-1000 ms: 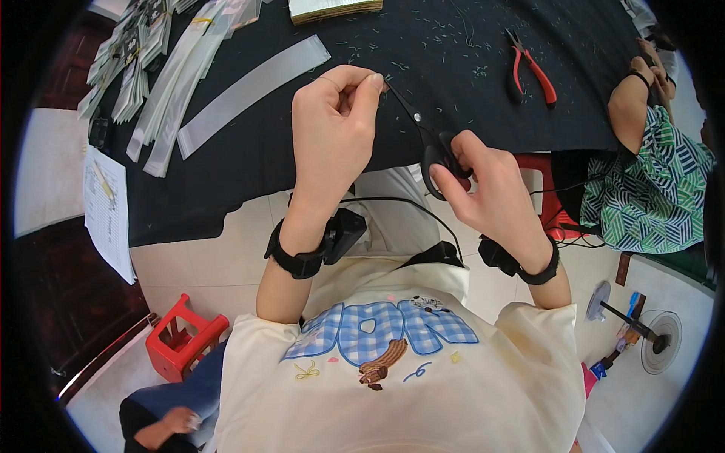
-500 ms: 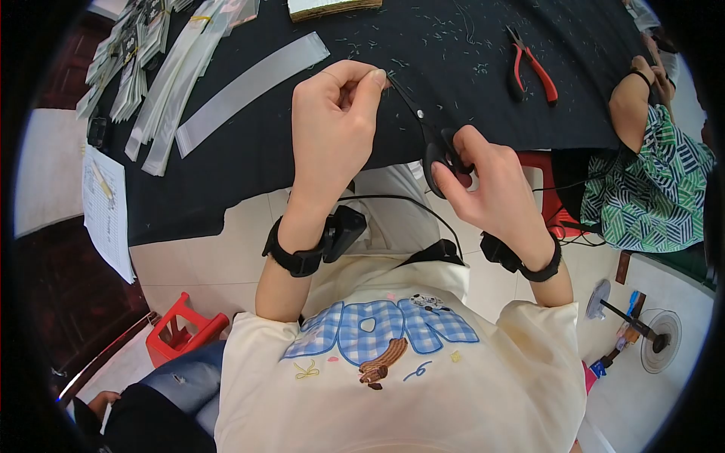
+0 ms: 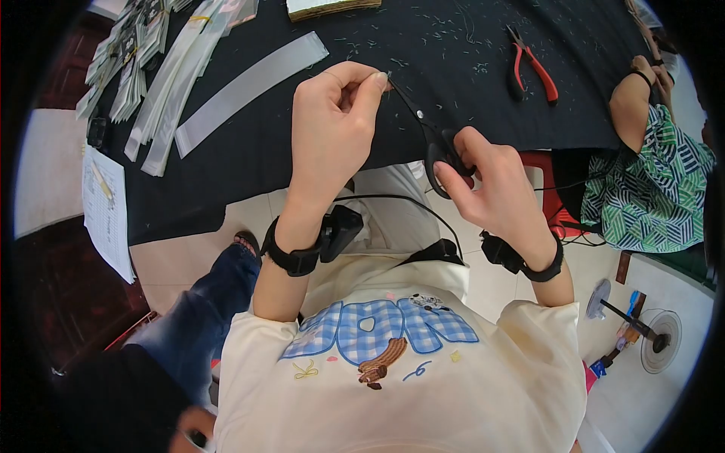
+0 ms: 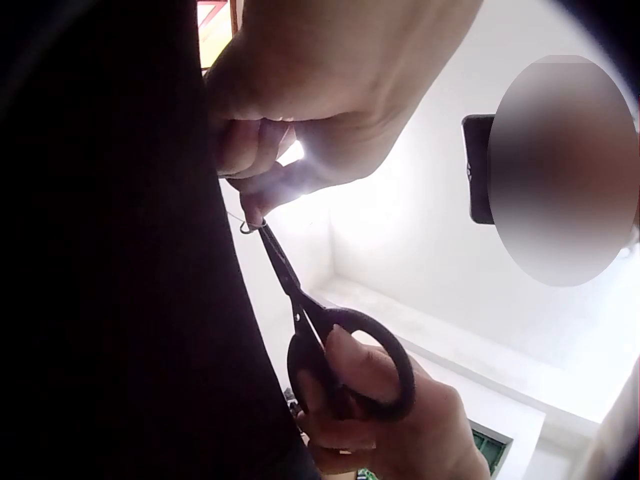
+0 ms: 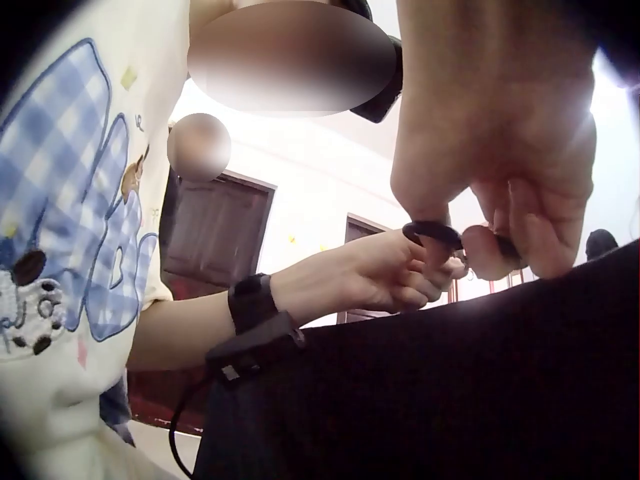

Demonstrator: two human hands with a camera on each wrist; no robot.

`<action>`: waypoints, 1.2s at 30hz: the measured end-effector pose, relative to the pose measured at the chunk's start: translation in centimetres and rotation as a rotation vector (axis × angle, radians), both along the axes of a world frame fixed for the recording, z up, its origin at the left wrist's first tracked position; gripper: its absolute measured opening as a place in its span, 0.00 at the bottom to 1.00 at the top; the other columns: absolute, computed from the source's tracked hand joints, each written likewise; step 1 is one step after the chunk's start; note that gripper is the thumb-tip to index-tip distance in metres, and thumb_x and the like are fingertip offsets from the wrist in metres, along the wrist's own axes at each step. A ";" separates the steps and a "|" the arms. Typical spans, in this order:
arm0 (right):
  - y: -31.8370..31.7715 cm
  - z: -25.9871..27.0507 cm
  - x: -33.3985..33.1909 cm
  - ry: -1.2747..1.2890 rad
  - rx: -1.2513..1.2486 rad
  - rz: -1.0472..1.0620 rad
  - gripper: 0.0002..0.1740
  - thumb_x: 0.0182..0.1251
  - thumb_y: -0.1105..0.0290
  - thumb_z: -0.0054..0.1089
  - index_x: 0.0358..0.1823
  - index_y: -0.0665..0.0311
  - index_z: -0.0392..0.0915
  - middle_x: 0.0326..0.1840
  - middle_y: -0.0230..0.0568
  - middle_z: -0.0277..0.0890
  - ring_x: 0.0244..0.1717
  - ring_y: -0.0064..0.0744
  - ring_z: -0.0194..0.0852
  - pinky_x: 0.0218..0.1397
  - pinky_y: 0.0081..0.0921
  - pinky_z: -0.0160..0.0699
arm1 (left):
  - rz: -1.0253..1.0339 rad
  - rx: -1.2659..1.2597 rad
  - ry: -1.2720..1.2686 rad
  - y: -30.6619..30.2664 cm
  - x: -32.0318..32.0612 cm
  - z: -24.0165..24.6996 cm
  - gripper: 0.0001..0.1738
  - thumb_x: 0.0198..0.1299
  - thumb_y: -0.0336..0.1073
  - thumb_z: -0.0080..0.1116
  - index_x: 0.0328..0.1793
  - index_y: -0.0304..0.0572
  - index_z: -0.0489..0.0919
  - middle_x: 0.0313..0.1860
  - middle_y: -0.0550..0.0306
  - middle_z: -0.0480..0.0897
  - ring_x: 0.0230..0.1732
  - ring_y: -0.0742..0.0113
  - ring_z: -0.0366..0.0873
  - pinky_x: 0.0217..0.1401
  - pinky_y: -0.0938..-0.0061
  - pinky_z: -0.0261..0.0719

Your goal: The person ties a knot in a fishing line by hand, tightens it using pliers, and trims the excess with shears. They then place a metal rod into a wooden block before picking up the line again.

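In the head view my left hand (image 3: 332,124) pinches something tiny between thumb and forefinger above the black cloth. The left wrist view shows a small thin loop (image 4: 246,228) at those fingertips. My right hand (image 3: 498,185) grips black scissors (image 3: 421,115), thumb and fingers in the handles. Their nearly closed blades point up-left, tips at the left fingertips and beside the loop. Seen from the right wrist, the right hand (image 5: 500,150) hides most of the scissors, with the left hand (image 5: 365,278) beyond it.
Clear plastic sleeves (image 3: 253,90) and bundled packets (image 3: 132,64) lie at the left of the cloth (image 3: 260,170), a paper sheet (image 3: 107,211) at its edge. Red-handled pliers (image 3: 532,68) lie right, among thread bits. One person (image 3: 642,181) sits right; another (image 3: 181,325) is lower left.
Both hands have hardly moved, and the scissor tips stay at the left fingertips. At the lower left, a person has moved up beside me and now covers the red stool.
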State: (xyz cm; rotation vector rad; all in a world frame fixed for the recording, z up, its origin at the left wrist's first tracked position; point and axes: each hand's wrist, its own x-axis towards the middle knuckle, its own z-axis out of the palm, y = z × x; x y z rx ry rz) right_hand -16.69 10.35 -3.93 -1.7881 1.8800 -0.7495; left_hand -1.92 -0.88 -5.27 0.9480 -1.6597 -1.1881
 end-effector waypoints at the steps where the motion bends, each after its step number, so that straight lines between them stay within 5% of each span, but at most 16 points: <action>1: 0.0 0.0 0.1 -0.023 0.008 -0.008 0.15 0.54 0.66 0.61 0.25 0.69 0.66 0.14 0.48 0.69 0.15 0.46 0.72 0.20 0.31 0.68 | -0.002 0.017 0.012 0.0 0.0 0.0 0.08 0.57 0.28 0.54 0.30 0.29 0.80 0.12 0.67 0.69 0.16 0.85 0.58 0.17 0.83 0.53; 6: 0.0 -0.3 0.2 -0.043 -0.015 -0.018 0.15 0.54 0.67 0.61 0.25 0.69 0.66 0.13 0.48 0.68 0.14 0.45 0.71 0.19 0.30 0.67 | -0.008 0.010 -0.005 0.1 0.1 0.4 0.08 0.57 0.28 0.54 0.30 0.29 0.80 0.13 0.67 0.69 0.16 0.85 0.58 0.17 0.83 0.53; 8: 0.1 -0.6 0.2 -0.086 -0.032 -0.029 0.13 0.52 0.71 0.61 0.27 0.70 0.66 0.13 0.42 0.61 0.13 0.32 0.58 0.18 0.24 0.56 | -0.005 0.022 -0.020 0.0 0.1 0.3 0.08 0.57 0.28 0.55 0.30 0.29 0.80 0.13 0.67 0.69 0.16 0.85 0.58 0.17 0.83 0.53; 11: 0.0 0.3 0.2 -0.051 0.014 -0.016 0.15 0.54 0.67 0.61 0.24 0.70 0.66 0.12 0.47 0.67 0.13 0.43 0.68 0.18 0.29 0.64 | -0.008 0.004 0.002 -0.1 0.2 -0.2 0.08 0.57 0.29 0.55 0.30 0.29 0.80 0.13 0.67 0.69 0.16 0.85 0.59 0.17 0.83 0.54; 36: 0.1 0.0 0.2 -0.203 0.049 -0.050 0.14 0.53 0.68 0.61 0.23 0.69 0.66 0.11 0.44 0.62 0.10 0.36 0.59 0.16 0.26 0.58 | 0.000 -0.032 -0.044 0.0 0.5 0.0 0.07 0.57 0.29 0.55 0.30 0.31 0.80 0.14 0.65 0.71 0.17 0.83 0.61 0.18 0.83 0.56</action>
